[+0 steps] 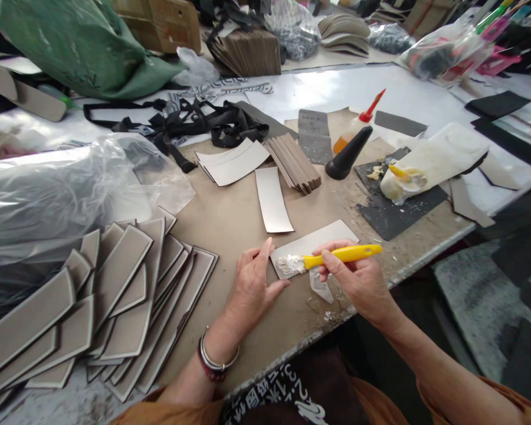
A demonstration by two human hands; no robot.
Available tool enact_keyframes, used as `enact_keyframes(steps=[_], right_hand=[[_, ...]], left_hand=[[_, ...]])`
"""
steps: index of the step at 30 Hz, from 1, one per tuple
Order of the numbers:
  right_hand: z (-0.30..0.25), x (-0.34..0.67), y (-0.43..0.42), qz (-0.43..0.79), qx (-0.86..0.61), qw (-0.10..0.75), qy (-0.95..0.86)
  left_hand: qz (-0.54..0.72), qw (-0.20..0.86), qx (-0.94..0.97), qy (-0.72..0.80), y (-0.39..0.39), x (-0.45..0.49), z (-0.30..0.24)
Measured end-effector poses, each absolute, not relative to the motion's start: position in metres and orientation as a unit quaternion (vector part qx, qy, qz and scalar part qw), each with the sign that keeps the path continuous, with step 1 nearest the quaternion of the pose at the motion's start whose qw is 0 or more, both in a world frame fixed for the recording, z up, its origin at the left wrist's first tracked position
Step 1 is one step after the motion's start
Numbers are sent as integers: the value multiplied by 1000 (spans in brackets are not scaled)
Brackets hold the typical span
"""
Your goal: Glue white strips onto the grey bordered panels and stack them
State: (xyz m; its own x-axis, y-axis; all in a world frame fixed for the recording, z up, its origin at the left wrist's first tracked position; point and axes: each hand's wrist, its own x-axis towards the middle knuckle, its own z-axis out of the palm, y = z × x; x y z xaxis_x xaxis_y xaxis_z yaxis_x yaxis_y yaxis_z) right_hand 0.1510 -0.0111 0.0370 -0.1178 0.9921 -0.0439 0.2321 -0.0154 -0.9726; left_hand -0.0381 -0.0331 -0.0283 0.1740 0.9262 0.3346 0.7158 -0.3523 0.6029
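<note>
My right hand [358,274] grips a yellow-handled brush [345,254], its bristles coated in thick white paste. Those bristles rest on the near left end of a flat grey-white panel [321,239] lying on the table. Beside that same end is my left hand [256,277], fingers stretched and thumb apart, steadying or nearly touching the panel's edge; I cannot tell which. Just beyond lies another curved pale strip [274,199]. A small clear plastic scrap [321,286] sits under my right fingers.
Edge-coated panels [128,295] are heaped at left by clear plastic sheeting [71,183]. Behind stand stacked strips [292,160], a black cone [349,153] and a red-tipped bottle [354,131]. A paste-smeared white container [438,159] lies on a dark board [398,209] at right.
</note>
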Motion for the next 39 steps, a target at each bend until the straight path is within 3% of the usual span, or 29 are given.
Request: enact_keyframes(steps=[17, 26, 34, 39], right_hand=[[34, 218, 17, 227, -622, 372, -650], [55, 220, 10, 47, -544, 335, -768], [36, 186, -14, 16, -415, 231, -880], [48, 160, -38, 127, -359, 247, -891]], left_hand=[[348, 114, 755, 545, -32, -38, -32], [372, 99, 747, 542, -33, -37, -38], [377, 77, 757, 528, -33, -38, -41], [386, 68, 761, 518, -33, -38, -43]])
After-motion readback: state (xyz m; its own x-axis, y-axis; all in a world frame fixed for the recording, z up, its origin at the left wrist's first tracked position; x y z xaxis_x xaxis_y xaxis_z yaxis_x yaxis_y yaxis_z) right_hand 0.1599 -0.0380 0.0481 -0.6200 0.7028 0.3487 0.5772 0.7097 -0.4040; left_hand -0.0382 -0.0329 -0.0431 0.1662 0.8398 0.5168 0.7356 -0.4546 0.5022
